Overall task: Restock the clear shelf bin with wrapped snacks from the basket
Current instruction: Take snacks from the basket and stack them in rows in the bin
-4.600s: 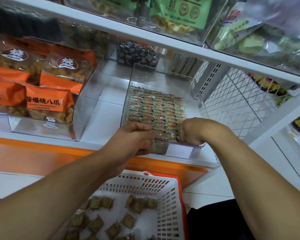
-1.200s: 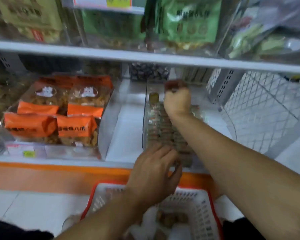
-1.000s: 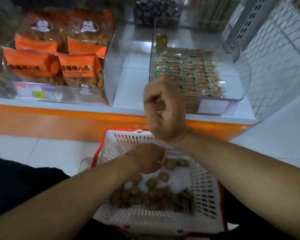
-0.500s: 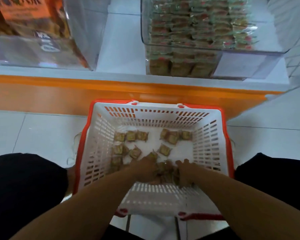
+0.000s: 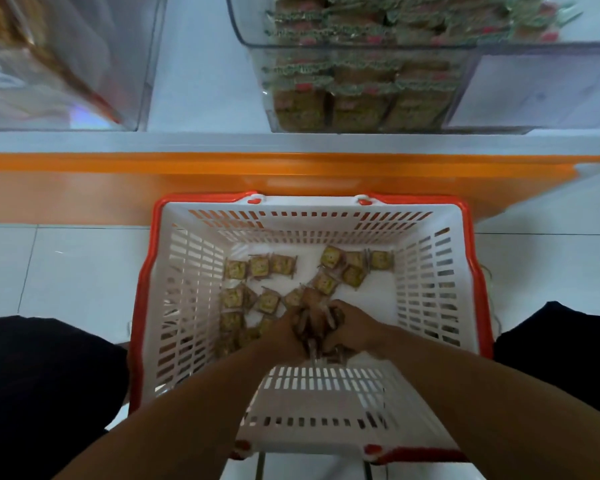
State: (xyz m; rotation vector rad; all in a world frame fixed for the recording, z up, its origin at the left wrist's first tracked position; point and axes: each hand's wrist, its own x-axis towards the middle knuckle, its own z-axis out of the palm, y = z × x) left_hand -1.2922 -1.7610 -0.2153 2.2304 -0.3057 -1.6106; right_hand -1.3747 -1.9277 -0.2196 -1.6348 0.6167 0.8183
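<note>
Wrapped snacks (image 5: 267,301) lay scattered on the floor of the white basket (image 5: 194,271). I saw my left hand (image 5: 290,332) and right hand (image 5: 352,329) pressed together there, fingers curled round a bunch of snacks. The clear shelf bin (image 5: 534,88) sat above on the shelf (image 5: 194,81), stacked with packs.

wrapped snacks (image 5: 269,301) loose in white basket (image 5: 430,289), clear bin (image 5: 534,88) stacked
</note>
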